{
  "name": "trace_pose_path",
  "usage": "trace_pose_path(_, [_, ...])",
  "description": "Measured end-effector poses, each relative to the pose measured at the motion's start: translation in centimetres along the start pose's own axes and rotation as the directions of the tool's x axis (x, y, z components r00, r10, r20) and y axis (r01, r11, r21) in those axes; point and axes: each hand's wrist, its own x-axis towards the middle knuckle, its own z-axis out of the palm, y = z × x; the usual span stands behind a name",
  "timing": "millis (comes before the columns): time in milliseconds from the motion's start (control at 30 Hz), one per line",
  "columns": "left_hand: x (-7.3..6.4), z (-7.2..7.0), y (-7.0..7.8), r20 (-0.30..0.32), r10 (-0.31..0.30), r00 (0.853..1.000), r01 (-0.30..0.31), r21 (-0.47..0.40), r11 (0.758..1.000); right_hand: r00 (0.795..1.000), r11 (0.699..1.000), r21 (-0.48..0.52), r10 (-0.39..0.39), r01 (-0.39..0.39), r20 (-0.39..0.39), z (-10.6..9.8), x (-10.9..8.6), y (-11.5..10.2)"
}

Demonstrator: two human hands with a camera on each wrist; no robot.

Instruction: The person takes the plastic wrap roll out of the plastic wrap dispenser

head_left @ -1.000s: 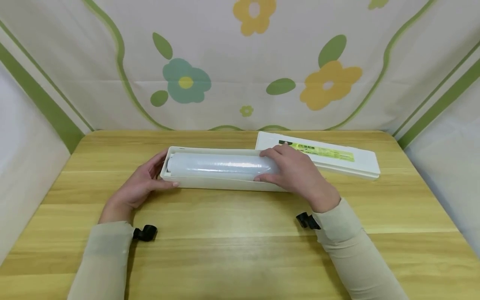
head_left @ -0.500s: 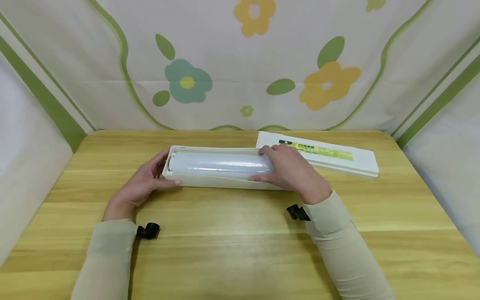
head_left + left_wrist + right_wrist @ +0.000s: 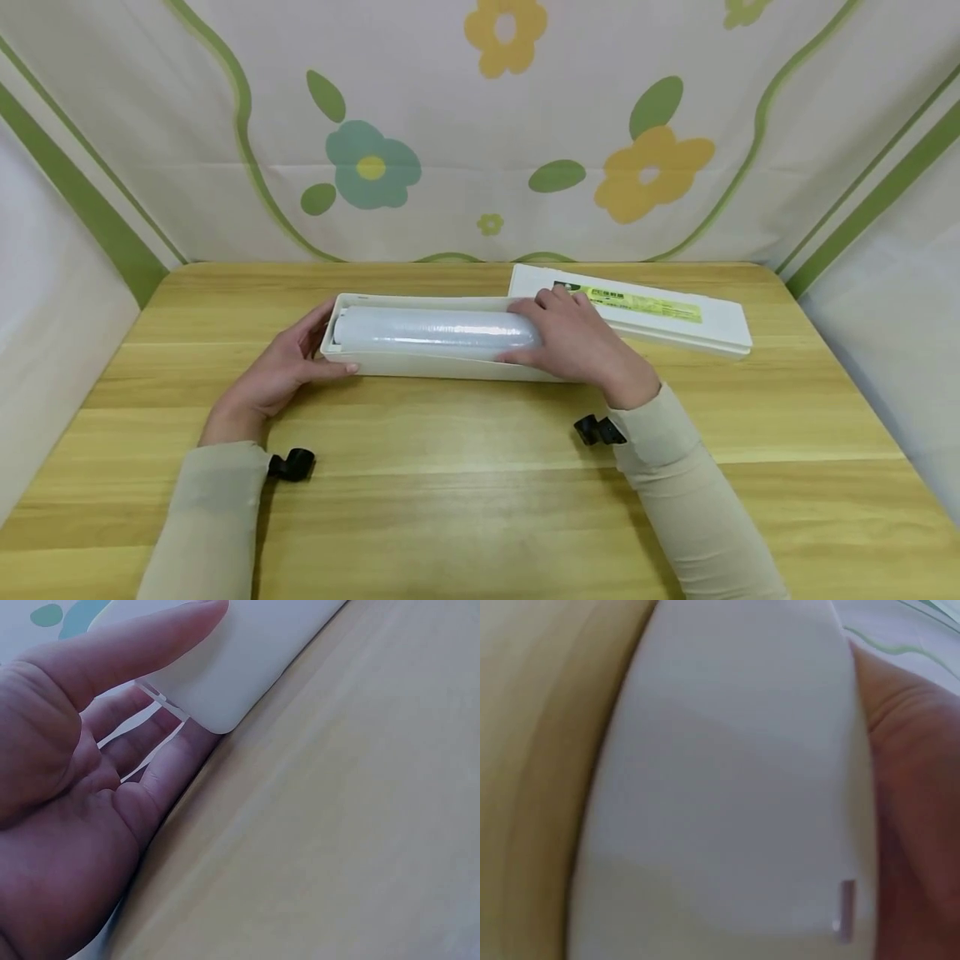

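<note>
A long white plastic box (image 3: 435, 367) lies on the wooden table, its top open. Inside it rests a roll of clear cling film (image 3: 435, 327). At the box's left end my left hand (image 3: 281, 367) holds the corner, thumb on the front wall and fingers behind the end. The left wrist view shows this thumb (image 3: 142, 645) on the white box wall (image 3: 255, 660). My right hand (image 3: 581, 342) grips the roll near its right end, thumb in front and fingers on the far side, covering that end. Close up in the right wrist view is the box's front wall (image 3: 727, 787), beside part of the hand (image 3: 919, 780).
A white lid (image 3: 723, 325) with a yellow-green label lies slanted behind the box on the right, partly covered by the right hand. The wooden table (image 3: 450, 500) reaches back to a flower-printed cloth (image 3: 450, 100). Black mounts sit at both sleeve cuffs.
My right hand has shifted a little to the left along the roll, keeping its grip. The left hand and the box stay about where they were.
</note>
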Motion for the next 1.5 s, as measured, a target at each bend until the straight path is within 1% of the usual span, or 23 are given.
trace_pose_path(200, [-0.1, -0.1, -0.2, 0.01, -0.019, 1.0, 0.019, 0.003, 1.0, 0.996, 0.999, -0.028, -0.037, 0.035, -0.082, 1.1, 0.0, 0.5])
trace_pose_path(367, [0.0, -0.1, 0.0, 0.014, -0.029, 0.999, 0.029, 0.001, 1.0, 0.991, 0.998, -0.055, -0.027, 0.02, -0.132, 1.6, -0.2, 0.6])
trace_pose_path(533, [-0.1, -0.1, 0.0, 0.014, -0.031, 0.999, 0.031, 0.001, 1.0, 0.991, 0.998, -0.057, -0.011, 0.003, -0.133, 1.7, -0.1, 0.3])
trace_pose_path(733, [0.0, -0.2, 0.1, 0.015, -0.024, 1.0, 0.024, 0.001, 1.0, 0.997, 0.997, -0.071, 0.013, -0.018, -0.074, 0.9, 0.3, 0.1])
trace_pose_path(833, [0.0, -0.1, 0.0, 0.015, -0.016, 1.0, 0.016, -0.001, 1.0, 0.998, 0.998, -0.06, 0.018, -0.021, -0.063, 0.6, 0.4, 0.0])
trace_pose_path(967, [-0.2, -0.1, -0.1, 0.016, -0.022, 1.0, 0.022, 0.001, 1.0, 0.997, 0.999, -0.047, 0.008, -0.011, -0.072, 0.6, 0.3, -0.1])
trace_pose_path(1200, [-0.2, -0.3, 0.1, 0.008, -0.004, 1.0, 0.004, 0.001, 1.0, 0.991, 0.998, -0.058, -0.023, 0.015, -0.134, 0.4, 0.0, -0.5])
trace_pose_path(1300, [-0.2, -0.3, 0.2, 0.011, -0.008, 1.0, 0.008, -0.003, 1.0, 0.988, 0.998, -0.052, -0.037, 0.029, -0.149, 0.3, -0.1, -0.5])
trace_pose_path(1367, [-0.2, -0.3, 0.2, 0.009, -0.013, 1.0, 0.013, -0.009, 1.0, 0.988, 0.999, -0.044, -0.033, 0.026, -0.151, 0.3, -0.1, -0.5])
trace_pose_path(1500, [-0.2, -0.2, 0.0, 0.005, -0.014, 1.0, 0.014, -0.02, 1.0, 0.988, 1.0, -0.016, -0.001, -0.002, -0.154, 0.9, -0.2, -0.2])
